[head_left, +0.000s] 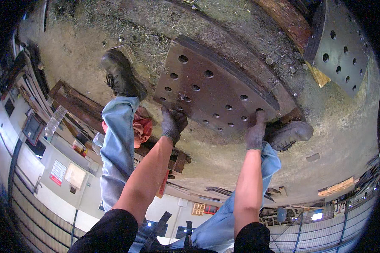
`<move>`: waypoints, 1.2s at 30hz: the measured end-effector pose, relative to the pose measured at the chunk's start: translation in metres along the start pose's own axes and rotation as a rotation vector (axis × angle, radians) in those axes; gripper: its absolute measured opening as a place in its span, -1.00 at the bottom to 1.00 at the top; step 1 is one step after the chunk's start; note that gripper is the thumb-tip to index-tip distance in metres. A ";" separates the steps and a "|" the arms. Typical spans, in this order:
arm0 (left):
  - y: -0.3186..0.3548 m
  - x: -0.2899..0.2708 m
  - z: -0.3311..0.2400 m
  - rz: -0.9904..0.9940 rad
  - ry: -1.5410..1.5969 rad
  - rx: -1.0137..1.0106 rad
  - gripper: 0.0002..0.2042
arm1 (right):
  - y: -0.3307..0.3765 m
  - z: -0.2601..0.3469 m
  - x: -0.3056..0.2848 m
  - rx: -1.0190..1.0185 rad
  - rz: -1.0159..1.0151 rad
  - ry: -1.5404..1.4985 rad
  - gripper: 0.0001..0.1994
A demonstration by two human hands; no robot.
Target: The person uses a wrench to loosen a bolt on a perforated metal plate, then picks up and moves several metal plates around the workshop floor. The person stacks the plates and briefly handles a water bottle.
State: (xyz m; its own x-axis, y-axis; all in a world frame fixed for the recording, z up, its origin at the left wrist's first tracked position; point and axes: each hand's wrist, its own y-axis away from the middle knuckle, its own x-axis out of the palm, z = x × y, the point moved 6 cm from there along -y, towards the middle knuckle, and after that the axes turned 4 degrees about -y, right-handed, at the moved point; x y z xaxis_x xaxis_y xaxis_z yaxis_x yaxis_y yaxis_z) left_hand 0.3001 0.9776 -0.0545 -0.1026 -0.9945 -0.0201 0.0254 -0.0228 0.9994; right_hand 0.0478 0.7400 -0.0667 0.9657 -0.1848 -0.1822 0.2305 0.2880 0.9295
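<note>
Gloved hands working at the near edge of a drilled steel plate

The left hand (pixel 174 123) is curling its fingers at the near left edge of the steel plate (pixel 200 96); the right hand (pixel 256 130) is bending at the near right corner, beside a hole. Whether either is gripping tightly cannot be told, as the undersides are hidden. The plate is lying on the floor (pixel 223 154) between the person's feet, showing two sizes of round hole.

The left shoe (pixel 118 74) is standing near the plate's left edge, while the right shoe (pixel 289 135) is crowding the right corner. A curved steel strip (pixel 244 40) is running along the far side. A red cloth (pixel 142 126) is lying left of the left hand, partly behind the leg.

Farther left, a clear plastic bottle (pixel 55 122) is leaning past a rusty metal frame (pixel 74 105); its contents are too small to tell. At far right, a second drilled plate (pixel 344 52) is resting beside a rusty beam (pixel 285 19), with a yellowish block (pixel 318 77) showing underneath. Metal shavings (pixel 145 36) are littering the far floor.
</note>
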 end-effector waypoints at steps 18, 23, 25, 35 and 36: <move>0.086 0.025 0.052 -0.170 -0.010 -0.195 -0.02 | 0.126 0.032 0.024 -0.195 -0.027 0.186 -0.31; 0.111 0.021 0.078 0.083 0.297 -0.196 -0.06 | 0.208 0.043 0.045 -0.194 -0.133 0.296 -0.36; 0.119 0.021 0.079 0.115 0.364 -0.202 -0.11 | 0.229 0.042 0.057 -0.207 -0.127 0.258 -0.36; 0.163 -0.006 0.042 0.090 0.225 -0.213 -0.23 | 0.321 0.054 0.113 -0.163 -0.022 0.375 -0.36; 0.171 -0.001 0.031 0.106 0.203 -0.243 -0.24 | 0.327 0.056 0.114 -0.142 -0.043 0.417 -0.38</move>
State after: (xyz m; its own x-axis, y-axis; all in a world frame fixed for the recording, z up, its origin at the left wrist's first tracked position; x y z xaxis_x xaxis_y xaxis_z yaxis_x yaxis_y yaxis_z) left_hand 0.2742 0.9777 0.1176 0.1126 -0.9922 0.0540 0.2646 0.0823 0.9608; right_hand 0.2265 0.7607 0.2345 0.9135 0.1872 -0.3611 0.2579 0.4200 0.8701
